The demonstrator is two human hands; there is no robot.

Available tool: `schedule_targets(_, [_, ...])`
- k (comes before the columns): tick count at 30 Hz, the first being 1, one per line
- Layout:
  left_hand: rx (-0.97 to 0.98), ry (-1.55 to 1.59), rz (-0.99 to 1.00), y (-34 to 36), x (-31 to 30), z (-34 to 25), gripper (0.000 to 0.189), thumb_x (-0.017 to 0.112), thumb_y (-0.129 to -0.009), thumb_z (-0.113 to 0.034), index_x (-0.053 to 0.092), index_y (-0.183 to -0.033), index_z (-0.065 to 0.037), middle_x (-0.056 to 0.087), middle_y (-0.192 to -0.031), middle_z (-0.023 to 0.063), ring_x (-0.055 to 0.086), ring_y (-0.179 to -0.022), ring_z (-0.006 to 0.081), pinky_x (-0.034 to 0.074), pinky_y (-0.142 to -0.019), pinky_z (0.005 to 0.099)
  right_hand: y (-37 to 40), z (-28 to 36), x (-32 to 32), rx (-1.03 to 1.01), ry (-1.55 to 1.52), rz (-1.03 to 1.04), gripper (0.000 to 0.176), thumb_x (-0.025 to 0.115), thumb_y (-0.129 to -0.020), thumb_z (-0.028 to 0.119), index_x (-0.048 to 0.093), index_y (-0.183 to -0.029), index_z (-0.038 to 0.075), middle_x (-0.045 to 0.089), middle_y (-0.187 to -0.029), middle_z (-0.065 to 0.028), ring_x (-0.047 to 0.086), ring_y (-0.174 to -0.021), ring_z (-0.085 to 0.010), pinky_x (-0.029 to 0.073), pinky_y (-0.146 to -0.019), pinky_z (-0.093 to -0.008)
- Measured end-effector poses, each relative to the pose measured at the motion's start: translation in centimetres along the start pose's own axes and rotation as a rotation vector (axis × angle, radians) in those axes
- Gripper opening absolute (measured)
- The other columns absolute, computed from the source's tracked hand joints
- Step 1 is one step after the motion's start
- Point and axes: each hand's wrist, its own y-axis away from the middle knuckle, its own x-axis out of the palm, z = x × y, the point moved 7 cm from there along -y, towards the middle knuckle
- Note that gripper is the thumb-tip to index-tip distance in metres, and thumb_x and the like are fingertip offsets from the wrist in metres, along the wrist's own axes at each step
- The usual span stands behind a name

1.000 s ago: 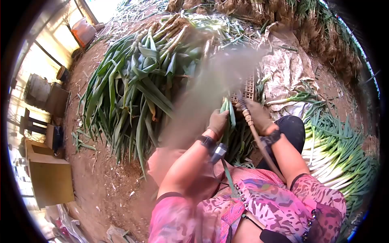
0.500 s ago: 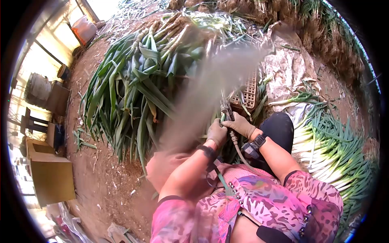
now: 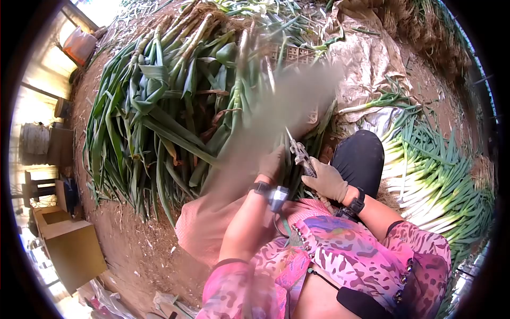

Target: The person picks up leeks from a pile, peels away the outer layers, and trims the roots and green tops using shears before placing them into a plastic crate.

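My gloved right hand point(image 3: 325, 179) is wrapped around an air blow gun point(image 3: 302, 155), its thin nozzle angled up and to the left, with a hose running down below. Just left of it is my gloved left hand point(image 3: 272, 162), fingers blurred behind a grey smear that crosses the view; I cannot tell what it grips. Green leaves hang between the two hands. A big pile of untrimmed leeks point(image 3: 159, 106), roots upward and long leaves drooping, lies ahead and to the left. A pink cloth point(image 3: 199, 226) covers my lap.
Cleaned leeks point(image 3: 425, 181) with white stems lie in a row on the right. A plastic crate point(image 3: 292, 54) stands under the pile, and a crumpled sheet point(image 3: 366, 64) covers the ground beyond. On the left are a cardboard box point(image 3: 74, 242) and a white bucket point(image 3: 79, 45).
My left hand has drawn apart from the right hand and moved slightly left and up. The right hand has moved slightly right and down with the blow gun. The view has shifted right.
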Motion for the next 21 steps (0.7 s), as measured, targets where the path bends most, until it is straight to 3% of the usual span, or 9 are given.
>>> schedule_targets(2, [-0.178, -0.031, -0.108, 3.3, 1.9, -5.3, 0.021, 0.066, -0.094, -0.015, 0.064, -0.109, 0.0, 0.066, -0.089, 0.0028, 0.061, -0.071, 0.0101, 0.051, -0.064, 0.0252, -1.1, 0.1, -0.4, 0.042, -0.005, 0.002, 0.059, 0.064, -0.089, 0.041, 0.05, -0.125, -0.004, 0.067, -0.095, -0.0303, 0.065, -0.093, -0.0466, 0.05, -0.084, -0.0526])
schedule_targets(5, [-0.16, -0.009, -0.097, 2.3, 2.3, -4.0, 0.021, 0.067, -0.094, -0.016, 0.066, -0.108, -0.001, 0.066, -0.09, 0.0013, 0.06, -0.073, 0.0086, 0.05, -0.066, 0.0239, -4.0, -1.2, -0.4, 0.038, 0.003, -0.051, 0.051, 0.065, -0.088, 0.041, 0.052, -0.113, -0.002, 0.067, -0.093, -0.0292, 0.065, -0.091, -0.0473, 0.05, -0.081, -0.0539])
schedule_targets(8, [-0.001, -0.063, -0.018, 0.8, 1.8, -3.3, 0.023, 0.069, -0.094, -0.018, 0.066, -0.109, -0.001, 0.067, -0.09, 0.0005, 0.06, -0.075, 0.0081, 0.049, -0.066, 0.0237, -7.4, -1.3, -0.9, 0.01, 0.015, -0.13, 0.049, 0.066, -0.088, 0.041, 0.052, -0.108, -0.002, 0.067, -0.091, -0.0296, 0.065, -0.09, -0.0473, 0.051, -0.08, -0.0538])
schedule_targets(11, [-0.088, -0.219, -0.006, 1.6, 1.6, -3.6, 0.052, 0.057, -0.097, -0.04, 0.066, -0.115, 0.008, 0.071, -0.106, 0.0177, 0.064, -0.098, 0.0213, 0.049, -0.087, 0.0369, -9.6, -1.3, -1.7, 0.102, 0.011, -0.047, 0.063, 0.064, -0.089, 0.039, 0.05, -0.131, -0.005, 0.069, -0.093, -0.0288, 0.068, -0.088, -0.0435, 0.053, -0.077, -0.0492])
schedule_targets(14, [-0.138, 0.059, -0.026, 1.9, 1.2, -3.8, 0.028, 0.067, -0.097, -0.02, 0.064, -0.116, 0.0, 0.068, -0.095, 0.0012, 0.062, -0.08, 0.0085, 0.051, -0.07, 0.0241, -7.6, -0.3, -1.6, -0.04, 0.039, -0.03, 0.055, 0.065, -0.088, 0.037, 0.051, -0.122, -0.004, 0.068, -0.089, -0.0269, 0.067, -0.085, -0.0444, 0.053, -0.074, -0.0506])
schedule_targets(17, [-0.182, 0.161, 0.0, 2.2, 1.2, -4.0, 0.029, 0.065, -0.099, -0.021, 0.064, -0.119, 0.0, 0.068, -0.099, 0.0023, 0.063, -0.082, 0.0091, 0.052, -0.073, 0.025, -3.7, 0.8, -0.9, -0.08, 0.067, 0.034, 0.053, 0.067, -0.086, 0.038, 0.05, -0.118, -0.002, 0.066, -0.099, -0.0278, 0.065, -0.091, -0.0448, 0.051, -0.078, -0.0521])
schedule_targets(21, [-0.185, 0.074, 0.033, 2.7, 1.2, -4.6, 0.03, 0.064, -0.099, -0.022, 0.064, -0.12, 0.001, 0.069, -0.099, 0.0031, 0.063, -0.084, 0.0096, 0.053, -0.074, 0.0257, -2.7, 0.1, -1.1, -0.056, 0.09, -0.035, 0.055, 0.066, -0.087, 0.04, 0.05, -0.118, -0.002, 0.068, -0.098, -0.0263, 0.067, -0.094, -0.0425, 0.052, -0.082, -0.0504])
